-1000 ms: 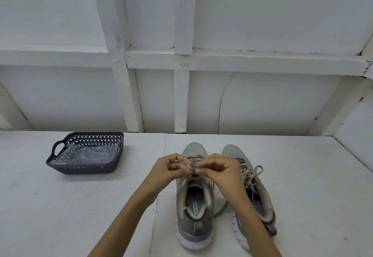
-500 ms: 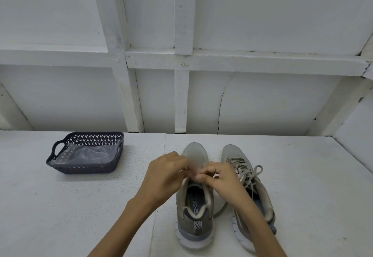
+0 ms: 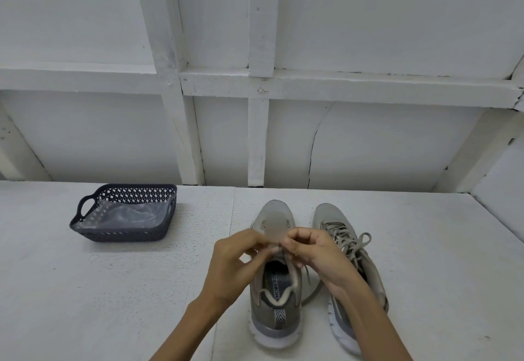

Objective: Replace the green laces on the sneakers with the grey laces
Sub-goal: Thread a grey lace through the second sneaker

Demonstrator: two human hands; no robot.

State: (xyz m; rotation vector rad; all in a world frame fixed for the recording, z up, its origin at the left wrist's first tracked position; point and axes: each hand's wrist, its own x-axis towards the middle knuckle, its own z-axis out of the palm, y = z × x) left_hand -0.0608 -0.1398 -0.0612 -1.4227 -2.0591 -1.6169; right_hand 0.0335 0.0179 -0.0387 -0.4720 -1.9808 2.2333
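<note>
Because a lace (image 3: 312, 292) is light, limp and a little slippery, it is best taken near its stiff tip, where it can be pushed through an eyelet; held further back it would only bend. Both hands meet over the left sneaker (image 3: 276, 211), just above its tongue. The left hand (image 3: 235, 264) and the right hand (image 3: 320, 258) have their fingers curled and the fingertips pinched on the thin lace, which then falls in a loose loop between the two shoes. (Whether it is the green or the grey one I cannot tell; it looks grey-beige.) The front eyelets of this sneaker seem empty, and its flat tongue lies bare. The right sneaker (image 3: 326, 216) stands just beside it, laced, with a bow. Both have soft mesh uppers, padded collars and thick white foam soles. Well apart on the white table (image 3: 85, 304), a dark perforated plastic basket (image 3: 124, 234) holds a clear crumpled bag (image 3: 127, 213).
</note>
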